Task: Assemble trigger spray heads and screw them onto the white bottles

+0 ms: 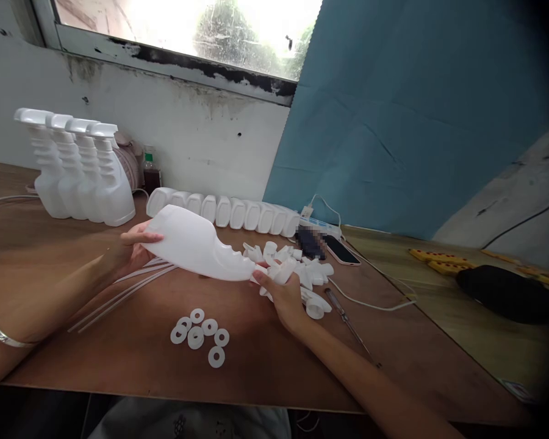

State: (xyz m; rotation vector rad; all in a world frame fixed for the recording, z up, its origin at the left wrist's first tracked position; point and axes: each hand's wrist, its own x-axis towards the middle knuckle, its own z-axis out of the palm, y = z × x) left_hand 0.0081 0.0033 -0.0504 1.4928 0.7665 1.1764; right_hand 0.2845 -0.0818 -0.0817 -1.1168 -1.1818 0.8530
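A white plastic spray bottle (192, 241) is held nearly level above the table, its ribbed neck pointing right. My left hand (137, 247) grips it by the base. At the neck, my right hand (286, 296) is closed around a white spray head (281, 270); its fingers partly hide the joint, so I cannot tell whether the two are fastened. Behind and beside this hand lies a pile of loose white spray heads (318, 271). Several white ring washers (196, 337) lie on the table in front. Thin white tubes (119, 300) lie under my left forearm.
Several spray bottles (112, 189) with heads stand at the left. A row of bottles (251, 215) lies along the wall, bases facing me. A screwdriver (345, 317), a phone (341, 250), a white cable (370, 303) and a black object (498, 292) are at the right.
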